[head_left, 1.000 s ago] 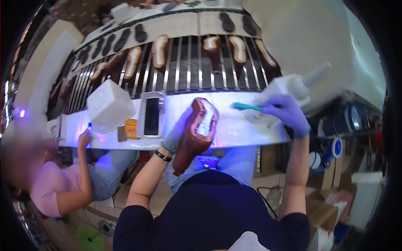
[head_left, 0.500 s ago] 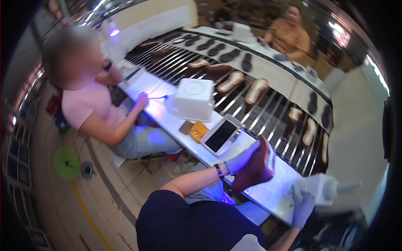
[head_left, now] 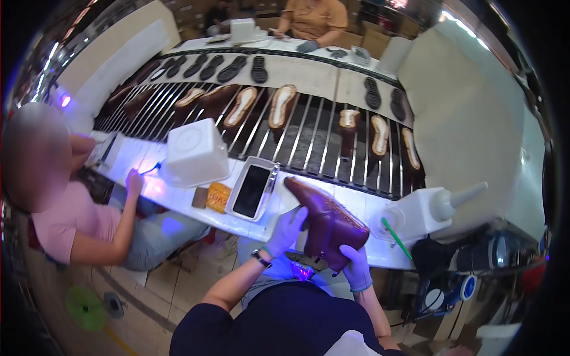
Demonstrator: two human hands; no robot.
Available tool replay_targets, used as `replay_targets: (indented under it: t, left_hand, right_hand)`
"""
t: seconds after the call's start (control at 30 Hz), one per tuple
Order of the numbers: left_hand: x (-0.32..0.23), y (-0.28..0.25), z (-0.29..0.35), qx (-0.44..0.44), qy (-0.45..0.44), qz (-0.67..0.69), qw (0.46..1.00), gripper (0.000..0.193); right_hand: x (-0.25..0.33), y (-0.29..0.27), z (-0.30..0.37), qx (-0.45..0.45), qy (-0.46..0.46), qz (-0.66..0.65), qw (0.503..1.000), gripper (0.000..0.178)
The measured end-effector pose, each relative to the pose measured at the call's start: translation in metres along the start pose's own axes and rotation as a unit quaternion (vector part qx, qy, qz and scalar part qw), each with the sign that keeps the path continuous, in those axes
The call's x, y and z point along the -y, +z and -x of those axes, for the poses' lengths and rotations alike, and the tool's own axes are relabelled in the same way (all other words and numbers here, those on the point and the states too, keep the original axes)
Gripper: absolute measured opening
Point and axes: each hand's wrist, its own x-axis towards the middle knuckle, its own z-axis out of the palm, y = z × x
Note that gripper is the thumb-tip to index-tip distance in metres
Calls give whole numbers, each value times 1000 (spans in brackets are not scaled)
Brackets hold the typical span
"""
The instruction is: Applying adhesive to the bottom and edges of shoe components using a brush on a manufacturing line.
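Both bare forearms rise from below and converge, the left hand (head_left: pixel 287 230) at the front of a brown boot's shaft, the right hand (head_left: pixel 355 267) cupped at its back end. Gloved fingers close on the brown boot (head_left: pixel 332 222) from either side, thumbs toward the wearer, some tips hidden; it hangs over the near edge of the white surface (head_left: pixel 380 252), toe pointing up-left. Counted on the surface: one green stick (head_left: pixel 396 237), one white jug (head_left: pixel 415 212), one tray (head_left: pixel 260 161) carrying one black slab (head_left: pixel 252 190). Six pale undersides (head_left: pixel 282 105) show on the rack (head_left: pixel 303 145).
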Motion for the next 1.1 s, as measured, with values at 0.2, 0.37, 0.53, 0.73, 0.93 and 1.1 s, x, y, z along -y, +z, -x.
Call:
replay_targets:
  t: [0.2, 0.37, 0.53, 0.73, 0.93, 1.1]
  left_hand:
    - [59, -33, 22, 43, -25, -37, 998, 40]
    - [73, -34, 26, 9, 81, -154, 985, 33]
    - [71, -34, 23, -4, 111, -180, 977, 28]
    - [67, -27, 20, 1, 102, -180, 978, 26]
    - [73, -27, 24, -20, 116, -180, 977, 25]
    - [70, -26, 22, -1, 137, -184, 973, 25]
  right_hand:
    - [-8, -21, -6, -30, 65, -93, 993, 53]
    - [16, -8, -51, -25, 39, -48, 998, 48]
    - [45, 54, -162, -37, -156, 9, 987, 51]
    - [23, 24, -338, -76, -207, 259, 940, 42]
    - [-36, 36, -269, 108, -15, 249, 962, 59]
    - [-42, 27, -186, 110, -17, 298, 948, 45]
